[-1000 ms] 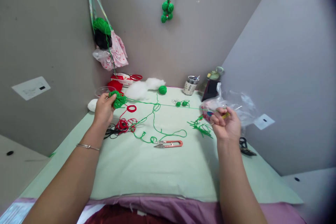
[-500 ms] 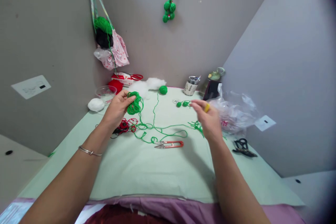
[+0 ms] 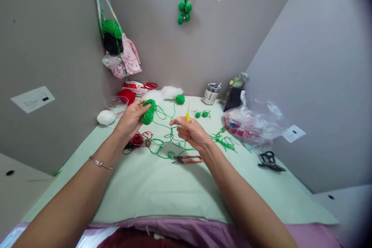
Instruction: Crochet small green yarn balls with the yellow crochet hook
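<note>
My left hand (image 3: 133, 118) pinches a looped bundle of green yarn (image 3: 148, 112) left of the middle. Strands run from the bundle across to my right hand (image 3: 190, 131), whose fingers are closed round a thin tool with a yellow grip (image 3: 187, 117). Its pale tip points up, and its lower end shows beneath the fingers. Green yarn also touches the right fingertips. Below the hands, red-handled thread snips (image 3: 188, 159) lie on the table among loose green strands (image 3: 158, 149). Two small green balls (image 3: 201, 115) rest behind my right hand.
Red and black yarn (image 3: 138, 139) lies near my left wrist. White stuffing (image 3: 165, 93), a green ball (image 3: 180, 99) and a pen tin (image 3: 212, 94) stand at the back. On the right are a plastic bag (image 3: 252, 122) and black scissors (image 3: 271, 161).
My right hand has moved left, closer to my left hand, and the yellow-gripped tool now points up. Green strands now stretch between the hands. The left hand has kept its bundle.
</note>
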Demonstrator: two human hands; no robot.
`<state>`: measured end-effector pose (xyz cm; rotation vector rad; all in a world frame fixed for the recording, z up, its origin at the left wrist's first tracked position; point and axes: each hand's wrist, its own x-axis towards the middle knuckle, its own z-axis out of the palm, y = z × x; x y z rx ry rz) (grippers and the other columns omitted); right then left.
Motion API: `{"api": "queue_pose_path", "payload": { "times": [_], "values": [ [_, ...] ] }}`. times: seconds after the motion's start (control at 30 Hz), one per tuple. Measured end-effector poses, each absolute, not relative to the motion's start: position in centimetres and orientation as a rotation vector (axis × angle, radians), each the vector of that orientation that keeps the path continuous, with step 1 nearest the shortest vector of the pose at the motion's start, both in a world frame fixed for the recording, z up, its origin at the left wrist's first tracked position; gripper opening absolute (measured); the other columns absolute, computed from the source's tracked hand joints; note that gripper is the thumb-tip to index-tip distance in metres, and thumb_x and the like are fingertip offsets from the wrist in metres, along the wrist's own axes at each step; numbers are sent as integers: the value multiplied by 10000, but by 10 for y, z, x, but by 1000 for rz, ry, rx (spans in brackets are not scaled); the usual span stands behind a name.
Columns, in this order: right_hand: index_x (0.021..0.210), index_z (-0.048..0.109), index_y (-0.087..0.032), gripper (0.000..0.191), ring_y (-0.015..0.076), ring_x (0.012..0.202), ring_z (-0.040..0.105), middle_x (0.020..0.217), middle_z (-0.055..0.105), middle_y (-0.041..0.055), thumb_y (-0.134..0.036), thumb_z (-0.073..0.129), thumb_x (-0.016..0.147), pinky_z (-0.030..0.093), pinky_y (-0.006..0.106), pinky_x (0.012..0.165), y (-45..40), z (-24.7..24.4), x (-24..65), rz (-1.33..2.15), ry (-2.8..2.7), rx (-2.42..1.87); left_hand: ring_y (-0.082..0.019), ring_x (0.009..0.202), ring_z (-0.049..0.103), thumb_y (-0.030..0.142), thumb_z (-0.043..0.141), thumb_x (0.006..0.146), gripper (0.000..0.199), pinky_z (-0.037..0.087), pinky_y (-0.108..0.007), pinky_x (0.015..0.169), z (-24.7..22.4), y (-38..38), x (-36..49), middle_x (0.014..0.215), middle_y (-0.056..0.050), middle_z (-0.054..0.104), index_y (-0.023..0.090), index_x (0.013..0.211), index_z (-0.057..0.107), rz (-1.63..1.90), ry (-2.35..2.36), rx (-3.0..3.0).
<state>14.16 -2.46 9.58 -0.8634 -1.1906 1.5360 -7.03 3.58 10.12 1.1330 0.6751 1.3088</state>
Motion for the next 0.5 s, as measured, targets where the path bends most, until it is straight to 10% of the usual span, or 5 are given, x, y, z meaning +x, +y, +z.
{"api": "queue_pose_path", "payload": {
  "times": [0.5],
  "values": [
    [748, 593, -232, 253, 34, 442, 16, 729, 595, -64, -319, 780, 895, 154, 206, 292, -54, 128, 282, 1184, -736, -557, -83, 533, 581, 100, 785, 829, 205, 453, -164, 481, 60, 96, -132, 667, 36, 631, 157, 809, 590, 1535, 920, 903]
  ]
}}
